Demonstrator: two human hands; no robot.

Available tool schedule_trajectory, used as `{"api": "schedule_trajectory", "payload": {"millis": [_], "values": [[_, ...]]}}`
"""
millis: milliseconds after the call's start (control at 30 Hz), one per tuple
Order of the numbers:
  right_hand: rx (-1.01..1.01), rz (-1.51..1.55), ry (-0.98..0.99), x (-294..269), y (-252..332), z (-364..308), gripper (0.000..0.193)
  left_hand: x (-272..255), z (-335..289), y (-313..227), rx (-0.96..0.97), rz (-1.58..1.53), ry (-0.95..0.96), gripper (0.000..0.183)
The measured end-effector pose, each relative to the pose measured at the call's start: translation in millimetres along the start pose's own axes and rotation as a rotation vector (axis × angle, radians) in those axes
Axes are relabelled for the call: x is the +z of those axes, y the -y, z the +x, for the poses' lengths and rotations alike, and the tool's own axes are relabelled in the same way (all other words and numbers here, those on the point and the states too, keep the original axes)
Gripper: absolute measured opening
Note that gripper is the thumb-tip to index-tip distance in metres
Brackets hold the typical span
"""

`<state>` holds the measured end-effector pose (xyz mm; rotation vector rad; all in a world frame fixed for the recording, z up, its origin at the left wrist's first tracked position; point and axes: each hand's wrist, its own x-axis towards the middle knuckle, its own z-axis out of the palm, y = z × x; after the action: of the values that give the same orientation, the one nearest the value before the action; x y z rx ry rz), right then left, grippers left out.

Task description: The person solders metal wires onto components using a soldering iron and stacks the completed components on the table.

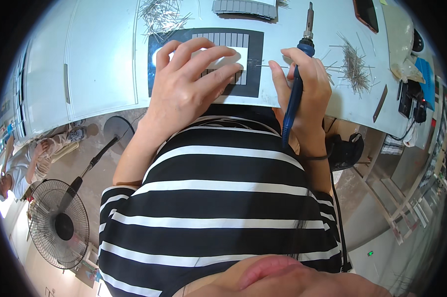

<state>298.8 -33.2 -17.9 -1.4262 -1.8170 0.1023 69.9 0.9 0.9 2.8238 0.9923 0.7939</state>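
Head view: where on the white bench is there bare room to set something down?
The widest bare stretch of the white bench is left of the black mat. Crowded: the left hand covers the mat, the right hand holds a blue-handled soldering iron beside it, and pin piles lie right and upper left.

left hand (191,81) hides grey strip row (223,39)
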Motion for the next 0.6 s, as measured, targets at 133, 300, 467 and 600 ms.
{"api": "schedule_trajectory", "payload": {"millis": [133,300,467,600], "values": [[-0.068,0.021,-0.078,1,-1,0,0.029,7,-2,-1,-0.015,-0.028,-0.002,0.033],[0.140,0.126,-0.182,-20,12,-5,0.074,7,-4,1,-0.001,-0.071,-0.001,0.032],[0.176,0.330,-0.310,-37,13,-15,0.059,4,-7,-1,-0.021,-0.103,0.043,0.040],[0.381,0.502,-0.323,-42,17,-17,0.032,3,-4,-4,0.005,-0.101,-0.003,0.032]]}}
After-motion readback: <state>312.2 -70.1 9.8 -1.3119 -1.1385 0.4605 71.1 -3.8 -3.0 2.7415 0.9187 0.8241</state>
